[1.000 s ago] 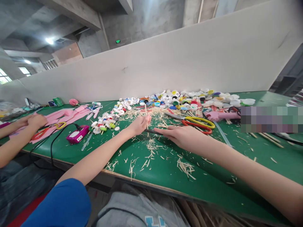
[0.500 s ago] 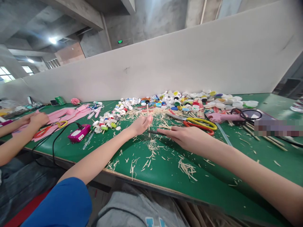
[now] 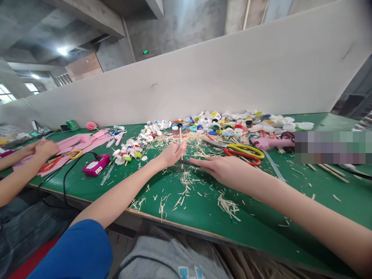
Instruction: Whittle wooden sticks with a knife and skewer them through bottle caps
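Near the middle of the green table (image 3: 186, 209), my left hand (image 3: 171, 154) is closed round a thin wooden stick (image 3: 180, 135) that stands upright, its top showing above the fingers. My right hand (image 3: 221, 166) grips a dark, narrow tool (image 3: 188, 162), whose tip meets the stick just below my left hand. The tool's exact kind cannot be made out. Pale wood shavings (image 3: 186, 180) lie under and around both hands. Scissors with yellow and red handles (image 3: 244, 151) rest just beyond my right hand.
Many bottle caps (image 3: 215, 124) are heaped along the white partition (image 3: 203, 73). A magenta power socket (image 3: 95, 166) with a black cable sits left. Pink glue gun (image 3: 271, 143) lies right. Another person's hands (image 3: 46, 149) are over pink paper (image 3: 84, 141) at far left.
The view has shifted slightly. Both hands keep their hold, and the dark tool still touches the stick, tilted a little differently.
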Action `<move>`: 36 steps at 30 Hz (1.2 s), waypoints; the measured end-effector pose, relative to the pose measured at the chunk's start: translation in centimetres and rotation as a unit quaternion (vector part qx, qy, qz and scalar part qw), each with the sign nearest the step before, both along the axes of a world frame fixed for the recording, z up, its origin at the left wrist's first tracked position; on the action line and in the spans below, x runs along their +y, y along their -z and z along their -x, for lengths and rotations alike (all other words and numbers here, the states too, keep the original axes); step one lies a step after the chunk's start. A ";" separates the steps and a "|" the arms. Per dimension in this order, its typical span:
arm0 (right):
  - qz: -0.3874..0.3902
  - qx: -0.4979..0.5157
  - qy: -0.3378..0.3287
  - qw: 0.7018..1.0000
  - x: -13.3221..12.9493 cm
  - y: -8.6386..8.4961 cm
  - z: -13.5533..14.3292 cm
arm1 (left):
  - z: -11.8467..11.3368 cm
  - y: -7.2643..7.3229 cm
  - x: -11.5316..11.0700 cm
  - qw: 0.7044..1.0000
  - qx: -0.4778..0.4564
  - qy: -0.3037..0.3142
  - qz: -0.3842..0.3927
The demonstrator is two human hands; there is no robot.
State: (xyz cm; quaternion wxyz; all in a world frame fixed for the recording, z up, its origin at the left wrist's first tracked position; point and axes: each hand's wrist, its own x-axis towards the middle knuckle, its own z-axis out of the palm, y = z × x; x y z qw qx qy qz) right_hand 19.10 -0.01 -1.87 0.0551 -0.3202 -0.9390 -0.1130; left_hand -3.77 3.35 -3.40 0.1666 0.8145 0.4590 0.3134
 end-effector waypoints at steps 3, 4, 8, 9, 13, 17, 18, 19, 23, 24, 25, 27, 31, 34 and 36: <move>0.028 0.013 -0.002 1.000 -0.3 -0.5 0.1 | -0.1 0.0 0.0 1.000 -0.001 0.011 0.001; 0.036 0.016 -0.003 0.999 -0.4 -0.5 0.1 | -0.1 0.0 0.0 1.000 -0.001 0.013 0.003; 0.081 0.018 0.001 0.997 -0.3 -0.1 -0.2 | 0.0 0.2 0.1 1.000 0.000 0.012 0.010; 0.090 0.022 0.000 0.996 -0.2 0.0 -0.2 | 0.0 0.2 0.2 1.000 0.000 0.010 0.010; 0.094 0.046 -0.015 0.994 -0.1 0.4 -0.4 | 0.1 0.3 0.3 1.000 0.003 0.004 0.009; 0.072 0.040 -0.015 0.996 -0.3 0.4 -0.5 | 0.0 0.1 0.2 1.000 0.005 0.001 0.011; 0.058 0.037 -0.012 0.998 -0.4 0.4 -0.5 | 0.0 0.1 0.1 1.000 0.004 0.000 0.011; 0.042 0.034 -0.005 0.999 -0.4 0.4 -0.6 | 0.0 0.1 0.1 1.000 0.004 0.000 0.011; -0.016 0.017 0.019 1.000 -0.2 0.4 -0.7 | 0.0 0.1 0.2 1.000 0.003 -0.004 0.012; -0.021 0.011 0.017 1.000 -0.2 0.5 -0.6 | 0.0 0.1 0.2 1.000 0.003 -0.004 0.014; -0.023 0.006 0.012 1.000 -0.1 0.6 -0.6 | 0.0 0.1 0.2 1.000 0.002 -0.005 0.016; -0.018 0.001 0.003 1.000 -0.1 0.8 -0.4 | -0.1 0.1 0.1 1.000 0.002 -0.008 0.017; -0.012 -0.003 0.003 1.000 -0.2 0.9 -0.3 | -0.3 0.0 0.0 1.000 0.008 -0.017 0.014; -0.012 0.004 -0.001 1.000 -0.1 0.6 -0.5 | -0.3 0.1 0.1 1.000 0.011 -0.020 0.013; -0.009 0.022 0.001 1.000 0.0 0.3 -0.7 | -0.2 0.1 0.2 1.000 0.011 -0.024 0.010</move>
